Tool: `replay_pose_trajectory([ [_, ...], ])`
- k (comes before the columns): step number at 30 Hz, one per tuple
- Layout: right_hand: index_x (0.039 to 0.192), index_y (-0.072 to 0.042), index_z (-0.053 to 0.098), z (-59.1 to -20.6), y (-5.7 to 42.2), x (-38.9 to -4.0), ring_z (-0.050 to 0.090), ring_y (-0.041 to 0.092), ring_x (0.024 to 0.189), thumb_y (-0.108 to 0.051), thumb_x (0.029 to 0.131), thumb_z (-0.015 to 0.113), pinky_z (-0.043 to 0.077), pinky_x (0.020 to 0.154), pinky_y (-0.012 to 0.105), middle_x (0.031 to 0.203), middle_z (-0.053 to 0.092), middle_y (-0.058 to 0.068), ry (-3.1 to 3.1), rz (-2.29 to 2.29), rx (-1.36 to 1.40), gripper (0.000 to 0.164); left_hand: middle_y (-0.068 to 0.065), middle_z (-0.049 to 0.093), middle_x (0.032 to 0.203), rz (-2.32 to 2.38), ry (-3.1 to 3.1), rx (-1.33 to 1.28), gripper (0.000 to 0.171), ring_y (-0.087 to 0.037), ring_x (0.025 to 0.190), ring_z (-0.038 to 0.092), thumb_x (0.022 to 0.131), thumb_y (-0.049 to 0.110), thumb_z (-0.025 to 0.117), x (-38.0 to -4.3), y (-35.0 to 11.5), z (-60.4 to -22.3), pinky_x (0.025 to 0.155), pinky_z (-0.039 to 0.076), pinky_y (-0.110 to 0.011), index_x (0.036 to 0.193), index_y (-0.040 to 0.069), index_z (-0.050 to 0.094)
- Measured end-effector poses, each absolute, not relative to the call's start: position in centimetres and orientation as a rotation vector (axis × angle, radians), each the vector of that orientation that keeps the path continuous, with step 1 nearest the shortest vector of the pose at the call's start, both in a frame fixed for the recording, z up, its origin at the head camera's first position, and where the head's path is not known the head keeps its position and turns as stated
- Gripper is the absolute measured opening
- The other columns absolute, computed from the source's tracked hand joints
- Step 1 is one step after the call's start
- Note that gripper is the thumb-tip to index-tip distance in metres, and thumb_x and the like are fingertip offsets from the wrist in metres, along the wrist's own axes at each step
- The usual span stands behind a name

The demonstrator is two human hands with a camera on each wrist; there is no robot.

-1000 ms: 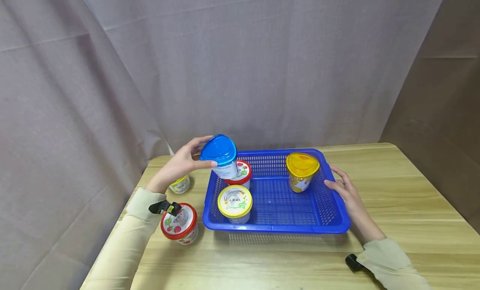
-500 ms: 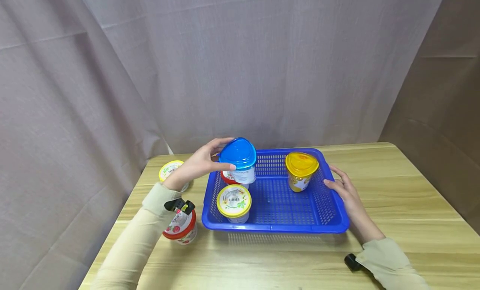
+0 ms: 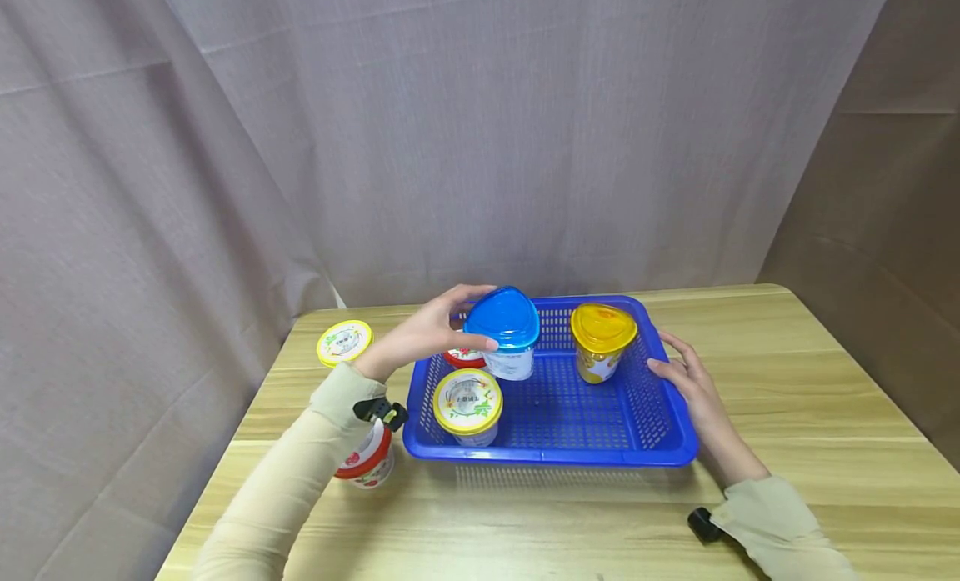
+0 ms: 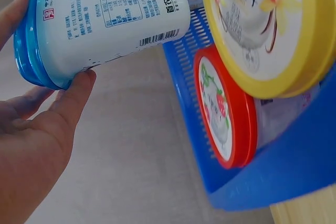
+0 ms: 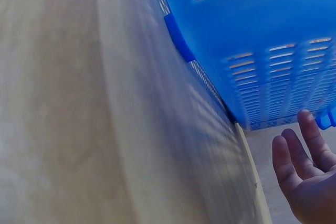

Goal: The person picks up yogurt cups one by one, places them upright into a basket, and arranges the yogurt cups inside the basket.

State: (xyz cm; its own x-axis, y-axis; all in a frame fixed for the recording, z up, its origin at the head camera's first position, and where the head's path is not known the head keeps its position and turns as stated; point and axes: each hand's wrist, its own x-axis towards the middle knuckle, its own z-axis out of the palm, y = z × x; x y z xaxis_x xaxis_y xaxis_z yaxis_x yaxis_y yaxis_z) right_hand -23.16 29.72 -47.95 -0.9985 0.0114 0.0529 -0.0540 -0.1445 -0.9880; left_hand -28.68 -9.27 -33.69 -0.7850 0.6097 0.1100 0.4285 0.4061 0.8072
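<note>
My left hand (image 3: 427, 331) holds a white cup with a blue lid (image 3: 504, 318) by its upper part, thumb in front and fingers behind. The cup hangs over the left-middle of the blue plastic basket (image 3: 555, 456), and its printed side shows in the left wrist view. Behind it a red-lidded tub (image 4: 226, 106) is partly hidden. A yellow-lidded tub (image 3: 468, 402) stands in the basket's front left, and a gold cup with a yellow lid (image 3: 602, 339) at its right. My right hand (image 3: 697, 389) holds the basket's right rim, thumb over the edge, other fingers outside.
On the wooden table (image 3: 562, 531), left of the basket, stand another yellow-lidded tub (image 3: 344, 343) and a red-lidded tub (image 3: 372, 464), the latter partly covered by my left forearm. A grey curtain (image 3: 525, 147) hangs behind the table.
My left hand has carried the blue-lidded cup rightward and slightly down, from the basket's back left corner to further inside. The right hand stays at the rim.
</note>
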Motion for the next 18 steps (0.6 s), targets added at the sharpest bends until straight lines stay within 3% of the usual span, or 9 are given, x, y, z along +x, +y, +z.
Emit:
replay_pose_trajectory([
  [8, 0.151, -0.025, 0.033, -48.0, 29.7, -23.1, 0.070, 0.013, 0.085, -0.020, 0.104, 0.056, 0.060, 0.070, 0.031, 0.105, 0.066, -0.008, -2.045, 2.326, 0.047, 0.053, -0.003, 0.044, 0.150, 1.216, 2.491, 0.915, 0.079, -0.034, 0.138, 0.044, 0.084, 0.033, 0.083, -28.7, -8.0, -33.8, 0.106, 0.045, -0.048, 0.152, 0.026, 0.043],
  [18, 0.151, -0.024, 0.034, -48.0, 29.6, -23.1, 0.070, 0.012, 0.085, -0.020, 0.104, 0.056, 0.059, 0.070, 0.030, 0.105, 0.067, -0.009, -2.044, 2.317, 0.056, 0.052, -0.002, 0.043, 0.151, 1.176, 2.465, 0.992, 0.078, -0.026, 0.135, 0.047, 0.085, 0.034, 0.082, -29.0, -5.8, -34.3, 0.107, 0.044, -0.040, 0.152, 0.022, 0.043],
])
